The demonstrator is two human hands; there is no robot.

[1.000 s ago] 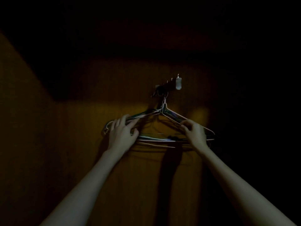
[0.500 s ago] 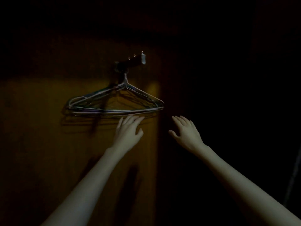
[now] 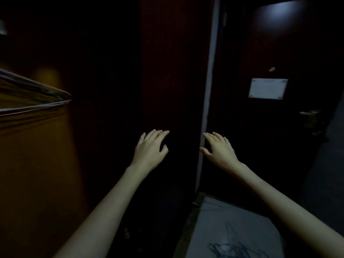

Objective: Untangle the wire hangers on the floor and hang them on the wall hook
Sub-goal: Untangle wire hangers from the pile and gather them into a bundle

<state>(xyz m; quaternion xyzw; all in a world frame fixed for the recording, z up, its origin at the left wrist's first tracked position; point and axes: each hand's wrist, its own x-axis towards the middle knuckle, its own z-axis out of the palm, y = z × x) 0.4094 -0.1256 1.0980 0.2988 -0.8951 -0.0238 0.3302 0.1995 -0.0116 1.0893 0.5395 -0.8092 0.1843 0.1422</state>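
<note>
Both hands have come off the hangers (image 3: pixel 35 98) since a second ago, and the view has swung right, so the hung bundle that sat in the middle now shows only as its right tip at the far left edge. That tip is a sharp corner of several wires lying together, blurred, against the yellow-lit wall (image 3: pixel 37 164). Of the hook only a pale blur at the top left corner may be it; I cannot tell.

The left hand (image 3: pixel 149 149) is held out in mid-air, well right of the hangers and apart from them, its fingers straight and slightly spread, thumb out to the right, grasping nothing. The right hand (image 3: pixel 219 149) is level with it and just to its right, fingers likewise released and spread, thumb pointing left, holding nothing. Neither hand touches the other. Both forearms reach in from the near bottom edge.

Between and beyond the hands runs a pale vertical strip (image 3: pixel 209 81), the edge of a dark panel. Right of it stands a dark door (image 3: pixel 270 43) with a pale rectangular sign (image 3: pixel 268 88) and a handle (image 3: pixel 310 113) further right and lower. At the near right, a patch of pale floor (image 3: pixel 229 226) is lit, and on it, close to the bottom edge, lies a dark tangle of wires (image 3: pixel 230 248), which look like more hangers, though too dim to be sure.
</note>
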